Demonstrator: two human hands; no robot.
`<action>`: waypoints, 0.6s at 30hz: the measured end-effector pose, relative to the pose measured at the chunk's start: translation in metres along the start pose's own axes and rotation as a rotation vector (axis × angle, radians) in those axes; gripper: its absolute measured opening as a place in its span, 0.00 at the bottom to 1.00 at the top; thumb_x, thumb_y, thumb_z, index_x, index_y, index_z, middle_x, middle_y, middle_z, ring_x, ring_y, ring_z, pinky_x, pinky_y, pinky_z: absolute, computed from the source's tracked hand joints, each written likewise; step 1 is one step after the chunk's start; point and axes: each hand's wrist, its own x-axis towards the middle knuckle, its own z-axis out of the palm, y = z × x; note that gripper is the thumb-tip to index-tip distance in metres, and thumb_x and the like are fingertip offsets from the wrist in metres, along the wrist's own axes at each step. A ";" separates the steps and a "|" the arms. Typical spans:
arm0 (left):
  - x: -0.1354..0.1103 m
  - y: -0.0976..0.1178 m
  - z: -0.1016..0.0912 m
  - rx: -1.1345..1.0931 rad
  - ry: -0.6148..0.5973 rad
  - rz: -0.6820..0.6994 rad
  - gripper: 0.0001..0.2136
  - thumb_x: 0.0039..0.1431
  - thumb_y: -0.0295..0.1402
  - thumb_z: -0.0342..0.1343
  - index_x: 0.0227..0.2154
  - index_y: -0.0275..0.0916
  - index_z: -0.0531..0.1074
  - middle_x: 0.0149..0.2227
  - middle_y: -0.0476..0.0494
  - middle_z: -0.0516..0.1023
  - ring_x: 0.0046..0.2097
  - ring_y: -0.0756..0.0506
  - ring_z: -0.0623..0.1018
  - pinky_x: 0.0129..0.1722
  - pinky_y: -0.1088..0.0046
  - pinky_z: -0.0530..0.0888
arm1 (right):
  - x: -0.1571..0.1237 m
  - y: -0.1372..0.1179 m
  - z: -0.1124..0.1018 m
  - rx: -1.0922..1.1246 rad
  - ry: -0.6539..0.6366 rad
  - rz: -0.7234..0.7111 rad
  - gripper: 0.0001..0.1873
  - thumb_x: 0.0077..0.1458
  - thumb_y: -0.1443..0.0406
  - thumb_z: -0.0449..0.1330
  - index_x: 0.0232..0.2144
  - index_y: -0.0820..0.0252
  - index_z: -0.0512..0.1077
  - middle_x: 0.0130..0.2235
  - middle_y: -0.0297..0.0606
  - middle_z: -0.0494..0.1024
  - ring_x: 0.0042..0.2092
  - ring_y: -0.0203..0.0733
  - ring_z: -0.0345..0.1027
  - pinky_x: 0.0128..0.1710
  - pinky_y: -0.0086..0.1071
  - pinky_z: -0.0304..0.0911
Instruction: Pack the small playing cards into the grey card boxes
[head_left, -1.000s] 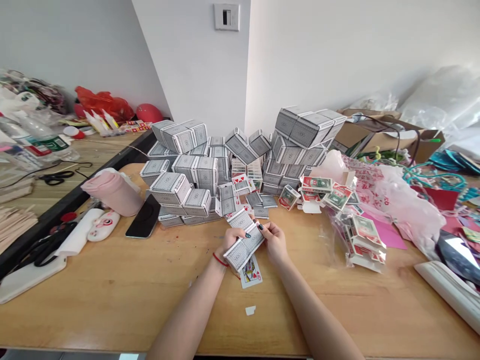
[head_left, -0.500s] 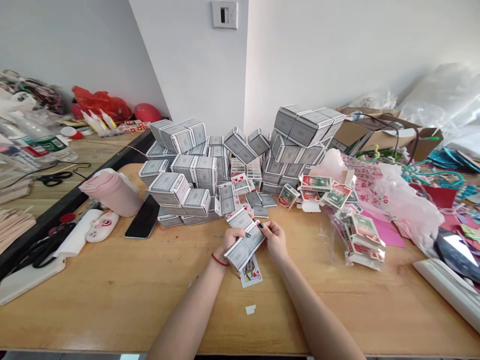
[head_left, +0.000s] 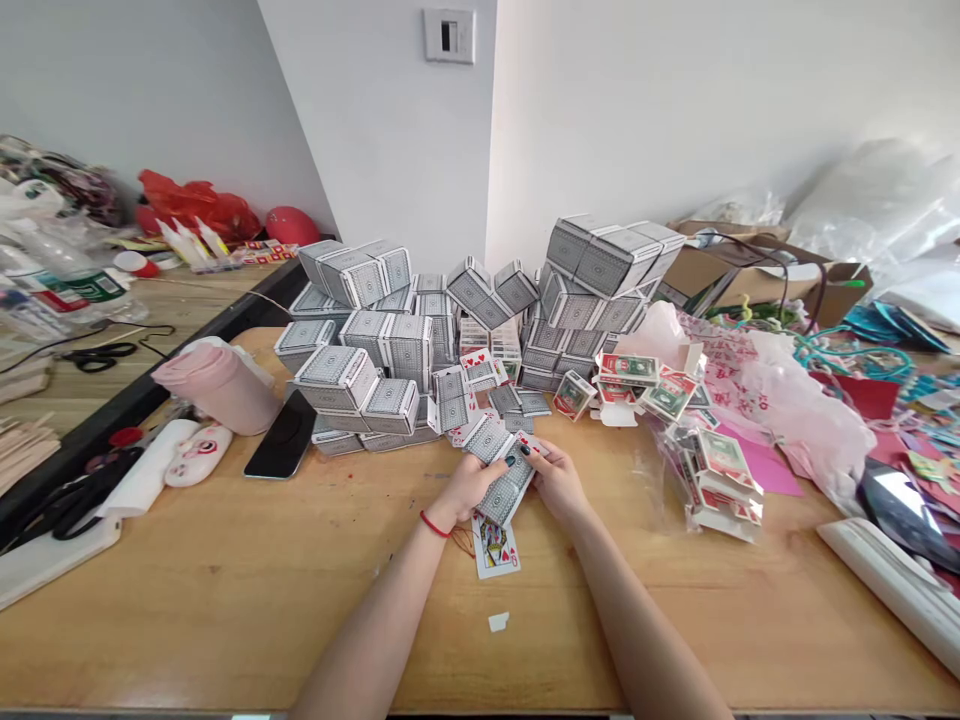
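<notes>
Between my hands, above the table, is a piece made of playing cards (head_left: 498,500) with grey patterned backs. My left hand (head_left: 476,487) is closed on its left side, thumb pressed across the front. My right hand (head_left: 559,482) grips the upper right edge, where a bit of a red-marked card face shows at the fingers. Both hands' other fingers are mostly hidden behind the cards. Below lies a queen of hearts card (head_left: 496,552), face up and partly covered. Just beyond my hands are loose playing cards (head_left: 480,370), some face up, some face down.
Folded-card blocks (head_left: 360,350) stand in tall stacks at the back left, more card blocks (head_left: 592,300) at the back right. Card boxes (head_left: 724,465) lie to the right beside a plastic bag (head_left: 802,410). A phone (head_left: 281,440) and a pink roll (head_left: 225,390) are at left.
The card piece has turned more upright between my hands, and my left hand has shifted slightly toward its middle. More of a card's red-marked face now shows by my right fingers.
</notes>
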 end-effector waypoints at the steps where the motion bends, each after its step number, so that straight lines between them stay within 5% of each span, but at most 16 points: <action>1: 0.000 0.000 0.000 0.009 0.004 0.000 0.15 0.42 0.32 0.60 0.36 0.34 0.70 0.33 0.43 0.77 0.33 0.46 0.75 0.38 0.68 0.69 | 0.001 0.002 -0.002 -0.037 0.009 -0.028 0.16 0.39 0.59 0.64 0.34 0.58 0.74 0.35 0.37 0.77 0.35 0.42 0.69 0.36 0.34 0.63; 9: 0.001 -0.001 0.000 0.016 0.011 0.032 0.19 0.44 0.33 0.59 0.41 0.36 0.69 0.36 0.42 0.77 0.37 0.45 0.75 0.39 0.68 0.69 | -0.002 0.003 -0.007 -0.447 0.134 -0.258 0.14 0.43 0.59 0.60 0.34 0.54 0.76 0.40 0.36 0.77 0.46 0.48 0.66 0.49 0.40 0.57; 14: 0.000 0.001 -0.003 0.019 -0.072 -0.012 0.17 0.44 0.33 0.60 0.40 0.35 0.69 0.36 0.42 0.77 0.36 0.45 0.75 0.39 0.66 0.69 | -0.002 -0.008 -0.006 0.020 -0.047 0.089 0.24 0.48 0.48 0.50 0.34 0.60 0.74 0.34 0.41 0.78 0.40 0.50 0.69 0.40 0.42 0.63; 18: 0.000 0.002 -0.004 0.076 -0.120 -0.033 0.19 0.44 0.33 0.60 0.41 0.36 0.69 0.36 0.43 0.77 0.38 0.44 0.75 0.39 0.66 0.69 | 0.001 -0.009 -0.008 0.203 -0.185 0.343 0.14 0.51 0.60 0.50 0.35 0.60 0.71 0.33 0.38 0.77 0.38 0.44 0.70 0.41 0.39 0.62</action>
